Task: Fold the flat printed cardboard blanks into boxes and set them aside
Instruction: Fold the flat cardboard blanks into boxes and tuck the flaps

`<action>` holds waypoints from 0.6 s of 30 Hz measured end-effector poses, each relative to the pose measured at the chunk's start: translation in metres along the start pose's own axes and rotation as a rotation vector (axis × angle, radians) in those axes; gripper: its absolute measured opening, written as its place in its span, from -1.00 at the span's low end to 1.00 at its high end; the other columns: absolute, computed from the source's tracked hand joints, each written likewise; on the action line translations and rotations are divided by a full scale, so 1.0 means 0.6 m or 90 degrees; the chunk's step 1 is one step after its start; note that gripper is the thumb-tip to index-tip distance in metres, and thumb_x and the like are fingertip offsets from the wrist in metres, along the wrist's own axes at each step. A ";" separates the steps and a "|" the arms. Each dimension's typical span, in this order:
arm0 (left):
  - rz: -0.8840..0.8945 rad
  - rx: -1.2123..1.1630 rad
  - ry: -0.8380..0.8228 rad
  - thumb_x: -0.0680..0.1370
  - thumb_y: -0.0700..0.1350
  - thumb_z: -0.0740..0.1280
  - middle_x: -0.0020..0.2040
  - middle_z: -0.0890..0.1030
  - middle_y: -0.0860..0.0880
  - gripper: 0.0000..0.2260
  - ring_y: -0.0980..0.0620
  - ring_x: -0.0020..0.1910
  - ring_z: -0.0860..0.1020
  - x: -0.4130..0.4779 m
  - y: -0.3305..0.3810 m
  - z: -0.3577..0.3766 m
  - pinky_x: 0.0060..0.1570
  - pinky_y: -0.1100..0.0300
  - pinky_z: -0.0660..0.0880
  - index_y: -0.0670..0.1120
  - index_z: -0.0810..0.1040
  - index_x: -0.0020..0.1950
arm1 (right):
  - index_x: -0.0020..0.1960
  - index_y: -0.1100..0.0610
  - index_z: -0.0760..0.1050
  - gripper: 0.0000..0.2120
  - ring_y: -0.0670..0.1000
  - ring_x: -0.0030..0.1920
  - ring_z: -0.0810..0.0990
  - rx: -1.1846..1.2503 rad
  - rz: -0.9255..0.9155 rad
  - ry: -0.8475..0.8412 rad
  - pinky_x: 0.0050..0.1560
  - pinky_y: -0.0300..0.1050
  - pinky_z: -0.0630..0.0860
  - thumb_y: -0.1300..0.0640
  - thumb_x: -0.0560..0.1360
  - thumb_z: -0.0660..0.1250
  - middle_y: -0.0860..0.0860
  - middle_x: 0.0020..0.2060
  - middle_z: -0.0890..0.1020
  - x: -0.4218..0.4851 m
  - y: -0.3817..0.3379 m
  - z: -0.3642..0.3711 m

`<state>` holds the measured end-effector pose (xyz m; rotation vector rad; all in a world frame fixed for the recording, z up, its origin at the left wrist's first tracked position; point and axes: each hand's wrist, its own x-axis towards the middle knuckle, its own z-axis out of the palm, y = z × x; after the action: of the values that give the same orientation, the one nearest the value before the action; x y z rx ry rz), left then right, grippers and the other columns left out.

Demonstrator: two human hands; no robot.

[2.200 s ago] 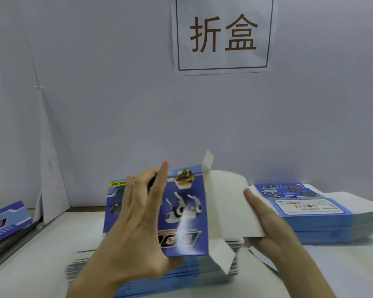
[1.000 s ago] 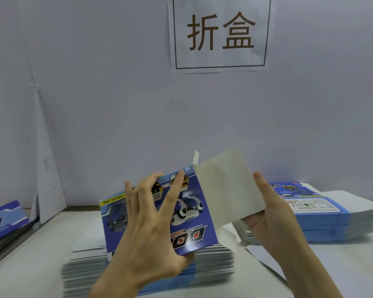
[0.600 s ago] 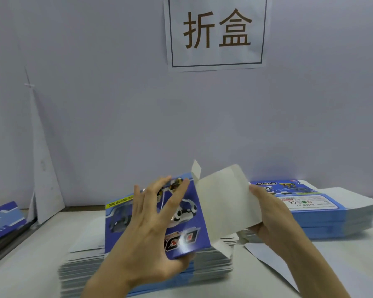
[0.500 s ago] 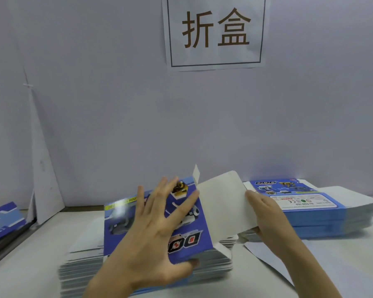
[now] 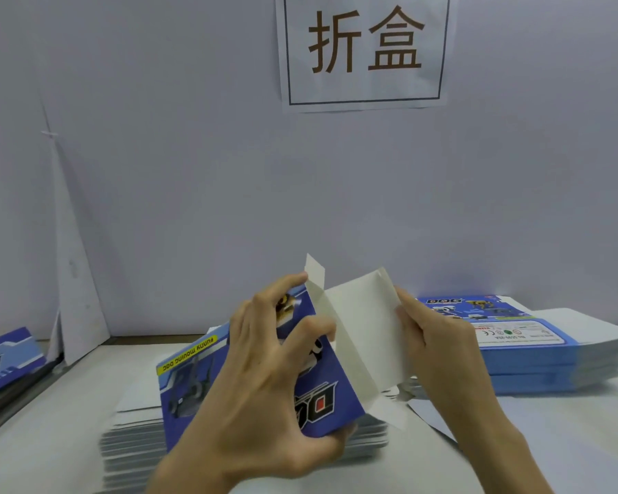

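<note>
Left hand (image 5: 264, 379) curled tighter; right hand (image 5: 439, 347) pinches blank (image 5: 364, 329).

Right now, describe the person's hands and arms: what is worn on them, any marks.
Both the left hand and the right hand are bare: no gloves, rings or watch show. The left forearm and right forearm are uncovered to the frame edge; no sleeve or marking is in view.

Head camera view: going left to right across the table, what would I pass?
Blue printed carton at the left edge → white sheet leaning on the wall → left hand → held blank's white panel → right hand → stack of flat blanks.
</note>
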<state>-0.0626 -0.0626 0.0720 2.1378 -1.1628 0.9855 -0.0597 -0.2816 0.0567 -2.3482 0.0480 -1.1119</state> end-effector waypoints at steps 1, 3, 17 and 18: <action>0.010 0.017 0.008 0.15 0.20 0.51 0.43 0.19 0.04 -0.38 0.00 0.21 0.35 0.000 0.001 0.000 0.04 -0.02 0.46 0.11 0.40 0.14 | 0.30 -0.07 0.55 -0.66 0.08 -0.35 0.38 -0.011 -0.015 0.006 -0.33 -0.16 0.26 0.21 0.62 0.22 0.08 -0.41 0.48 -0.002 -0.002 -0.001; 0.016 0.034 0.022 0.16 0.21 0.50 0.43 0.21 0.00 -0.39 -0.04 0.22 0.36 0.000 0.001 -0.002 0.05 -0.07 0.46 0.10 0.42 0.13 | 0.04 -0.21 0.65 -0.77 -0.04 -0.35 0.40 0.150 0.072 -0.002 -0.31 -0.26 0.34 -0.02 0.62 0.21 -0.10 -0.46 0.51 -0.003 -0.005 -0.003; -0.119 -0.212 -0.081 0.14 0.42 0.49 0.52 0.06 0.28 0.01 0.31 0.43 0.22 -0.008 -0.011 -0.016 0.21 0.34 0.39 0.36 0.05 0.47 | -0.13 -0.19 0.71 -0.83 -0.13 -0.35 0.64 0.670 0.359 -0.133 -0.41 -0.19 0.53 0.07 0.41 0.41 -0.08 -0.23 0.73 -0.005 -0.004 -0.017; -0.168 -0.246 -0.112 0.12 0.43 0.48 0.47 0.15 0.39 0.01 0.39 0.39 0.25 -0.011 -0.028 -0.031 0.16 0.37 0.41 0.43 0.03 0.45 | -0.08 -0.16 0.71 -0.82 -0.12 -0.33 0.65 0.691 0.370 -0.146 -0.40 -0.19 0.53 0.04 0.35 0.43 -0.07 -0.20 0.73 -0.001 0.003 -0.024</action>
<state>-0.0571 -0.0377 0.0768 2.0199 -1.0175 0.4228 -0.0704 -0.2896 0.0630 -1.3173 0.0285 -0.3827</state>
